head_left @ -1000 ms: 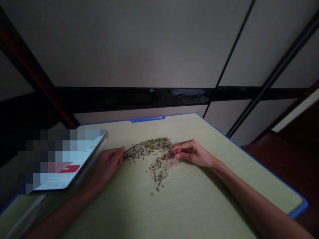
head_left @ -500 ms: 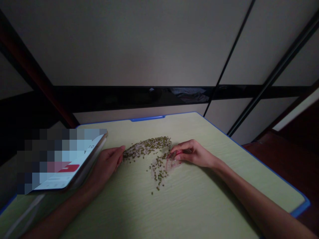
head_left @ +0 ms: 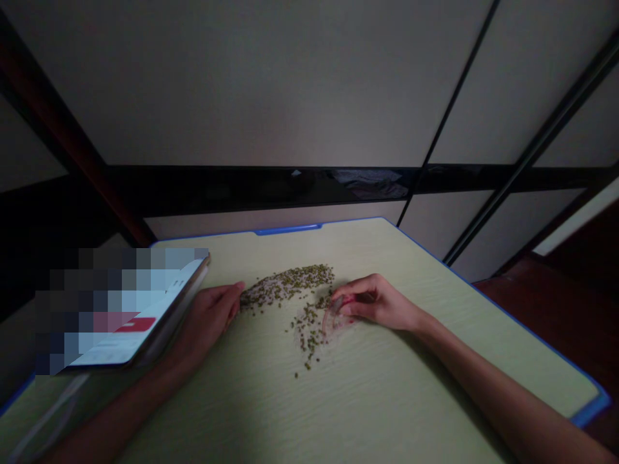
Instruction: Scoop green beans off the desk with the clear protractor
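Small green beans point(head_left: 307, 276), which look like mung beans, lie in a long band across the table. The band narrows toward my left hand point(head_left: 217, 308), whose fingers are closed at its left end; what they pinch there, if anything, is hidden. A smaller loose patch of beans point(head_left: 305, 332) is spread nearer to me. At the right of this patch, my right hand point(head_left: 374, 299) has thumb and fingers closed on a clear plastic piece point(head_left: 331, 317) with reddish parts. Its curved edge touches or overlaps the nearest beans; its full shape cannot be made out.
The pale table point(head_left: 271, 412) has a blue rim and a blue strip point(head_left: 289, 229) at its far edge. A tablet point(head_left: 140, 328) with a lit, partly blurred screen leans at the left, with a white cable point(head_left: 60, 406) beneath it. Cabinet doors point(head_left: 271, 84) rise behind the table.
Both hands keep almost the same place and grip. The clear plastic piece has turned slightly in my right hand. The beans look nearly unchanged, and the view has shifted a little.
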Available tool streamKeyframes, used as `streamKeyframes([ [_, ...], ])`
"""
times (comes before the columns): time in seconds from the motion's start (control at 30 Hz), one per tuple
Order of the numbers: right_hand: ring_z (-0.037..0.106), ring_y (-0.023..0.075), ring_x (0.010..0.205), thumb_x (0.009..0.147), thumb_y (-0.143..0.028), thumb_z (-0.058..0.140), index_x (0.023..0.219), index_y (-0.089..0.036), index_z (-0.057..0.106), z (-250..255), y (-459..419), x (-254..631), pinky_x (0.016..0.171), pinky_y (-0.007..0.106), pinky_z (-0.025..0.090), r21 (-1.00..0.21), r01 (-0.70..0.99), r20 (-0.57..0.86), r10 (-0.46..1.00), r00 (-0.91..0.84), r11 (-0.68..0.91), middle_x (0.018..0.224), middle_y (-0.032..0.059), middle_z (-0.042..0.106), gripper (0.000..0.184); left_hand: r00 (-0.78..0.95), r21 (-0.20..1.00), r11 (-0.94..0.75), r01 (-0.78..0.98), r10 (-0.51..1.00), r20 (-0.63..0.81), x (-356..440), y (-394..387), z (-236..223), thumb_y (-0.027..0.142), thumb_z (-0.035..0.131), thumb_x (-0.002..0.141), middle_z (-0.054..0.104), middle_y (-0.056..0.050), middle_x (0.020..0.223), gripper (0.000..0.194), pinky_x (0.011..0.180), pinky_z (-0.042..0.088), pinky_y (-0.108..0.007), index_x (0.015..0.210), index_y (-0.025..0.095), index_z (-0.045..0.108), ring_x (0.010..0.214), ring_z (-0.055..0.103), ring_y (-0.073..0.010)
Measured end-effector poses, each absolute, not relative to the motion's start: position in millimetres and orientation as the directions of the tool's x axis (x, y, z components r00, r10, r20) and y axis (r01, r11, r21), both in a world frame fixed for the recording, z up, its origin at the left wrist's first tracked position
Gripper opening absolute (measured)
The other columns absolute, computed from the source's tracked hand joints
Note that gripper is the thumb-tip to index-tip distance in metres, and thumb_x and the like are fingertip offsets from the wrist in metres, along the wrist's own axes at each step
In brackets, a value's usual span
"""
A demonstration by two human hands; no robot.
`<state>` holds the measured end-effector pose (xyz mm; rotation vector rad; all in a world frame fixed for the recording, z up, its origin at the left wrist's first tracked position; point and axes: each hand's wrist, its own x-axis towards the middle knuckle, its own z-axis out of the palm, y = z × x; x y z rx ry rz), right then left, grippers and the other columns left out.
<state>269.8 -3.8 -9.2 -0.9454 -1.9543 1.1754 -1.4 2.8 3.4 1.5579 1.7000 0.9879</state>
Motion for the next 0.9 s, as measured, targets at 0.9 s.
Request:
streamKeyframes([
  [0.9,0.059,0.0150,0.069,0.073,-0.022,0.062,0.088,-0.011,0.069,-11.9,-1.6,269.6,0.061,0.026,0.046,-0.909,0.241,0.226,0.889,-0.399,0.340,0.085,0.0087,0.069,0.020,-0.103,0.848,0.003,0.530,0.993,0.061,-1.1,1.1,4.6,0.043,0.044,0.072,0.033,0.005,0.033,0.041,0.047,0.028,-0.025,0.038,0.022,0.035,0.039,0.035,-0.0111],
])
